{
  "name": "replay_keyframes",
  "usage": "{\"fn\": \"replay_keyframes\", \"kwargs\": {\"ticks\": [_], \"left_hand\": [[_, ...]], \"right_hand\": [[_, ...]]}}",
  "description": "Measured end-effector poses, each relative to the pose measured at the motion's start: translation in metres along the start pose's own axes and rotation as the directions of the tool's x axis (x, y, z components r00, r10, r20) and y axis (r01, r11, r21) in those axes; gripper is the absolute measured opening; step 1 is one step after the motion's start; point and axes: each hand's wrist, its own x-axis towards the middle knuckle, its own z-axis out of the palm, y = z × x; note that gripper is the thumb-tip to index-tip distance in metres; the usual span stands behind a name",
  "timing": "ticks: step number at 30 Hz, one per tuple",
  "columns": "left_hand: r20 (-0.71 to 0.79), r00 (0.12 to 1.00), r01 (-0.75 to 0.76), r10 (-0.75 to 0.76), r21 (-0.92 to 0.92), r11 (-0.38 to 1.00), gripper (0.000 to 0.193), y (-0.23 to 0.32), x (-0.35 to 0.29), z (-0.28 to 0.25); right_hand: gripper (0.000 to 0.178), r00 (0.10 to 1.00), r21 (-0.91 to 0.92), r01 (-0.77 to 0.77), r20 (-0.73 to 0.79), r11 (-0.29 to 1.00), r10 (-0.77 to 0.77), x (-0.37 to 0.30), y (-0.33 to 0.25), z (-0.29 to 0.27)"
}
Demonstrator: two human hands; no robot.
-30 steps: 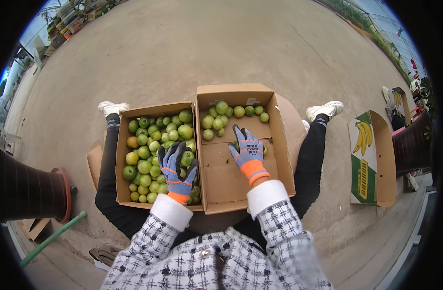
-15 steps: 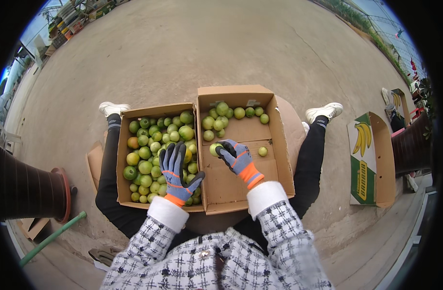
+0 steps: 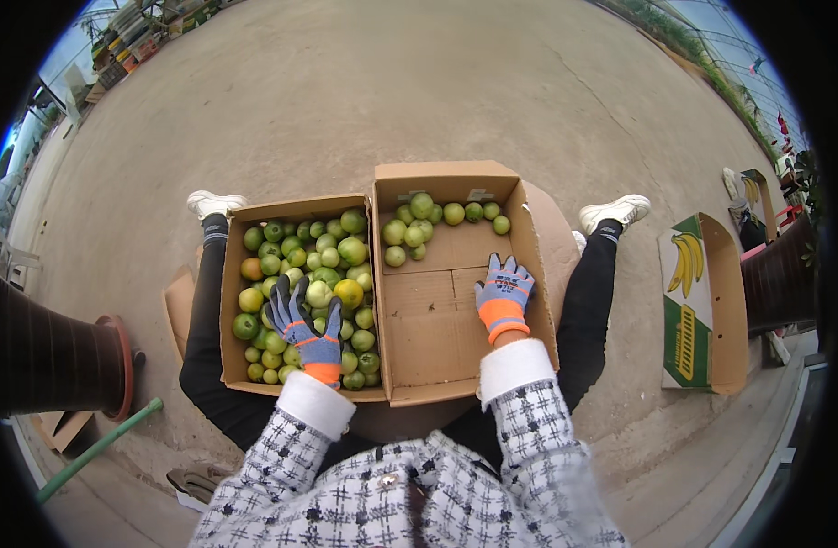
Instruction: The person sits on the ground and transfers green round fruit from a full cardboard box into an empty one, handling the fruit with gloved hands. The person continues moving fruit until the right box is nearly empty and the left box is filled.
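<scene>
The wearer sits with two cardboard cartons side by side between the legs; twelve o'clock is straight ahead. The left carton [image 3: 229, 301] is filled with round green fruits [image 3: 352, 249], one orange fruit [image 3: 251, 269] lying towards its ten o'clock. The gloved left hand [image 3: 311, 336] is palm down over this pile, fingers spread apart, with a yellow fruit [image 3: 349, 293] near it at about half past one.

The right carton [image 3: 428, 329] has a cluster of green fruits [image 3: 394, 233] in its half-past-ten corner, and a few more along the far wall as far as one o'clock. The gloved right hand [image 3: 506, 290] is palm down at the three o'clock side, fingers slightly apart; the palm is hidden, so whether it grips anything cannot be told.

A banana-printed carton [image 3: 725, 301] stands on the floor [image 3: 419, 91] at three o'clock, well apart; a dark ribbed pot [image 3: 53, 347] is at nine.
</scene>
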Motion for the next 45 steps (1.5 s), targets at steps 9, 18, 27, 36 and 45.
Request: {"fn": "replay_keyframes", "kwargs": {"ticks": [9, 18, 27, 36, 45], "left_hand": [[0.164, 0.954, -0.236, 0.252, -0.113, 0.965, 0.089, 0.034, 0.003, -0.004], [0.139, 0.934, -0.292, 0.330, -0.235, 0.927, 0.060, 0.028, -0.004, 0.006], [0.040, 0.999, 0.012, -0.007, -0.131, 0.991, 0.046, 0.007, -0.007, 0.009], [0.106, 0.993, -0.037, 0.046, -0.079, 0.996, 0.081, 0.020, -0.004, 0.010], [0.247, 0.901, -0.317, 0.357, -0.186, 0.930, 0.080, 0.039, -0.001, 0.003]], "right_hand": [[0.043, 0.953, 0.502, -0.019, 0.271, 0.865, -0.136, 0.002, 0.003, 0.001], [0.025, 0.839, 0.822, 0.395, -0.141, 0.411, -0.525, -0.043, -0.070, -0.083], [0.062, 0.924, 0.371, 0.368, -0.247, 0.853, -0.292, 0.037, -0.078, -0.027], [0.038, 0.891, 0.187, 0.404, 0.142, 0.895, -0.432, 0.026, -0.085, -0.013], [0.058, 0.925, 0.902, 0.192, -0.034, 0.387, -0.379, -0.011, -0.054, -0.027]]}}
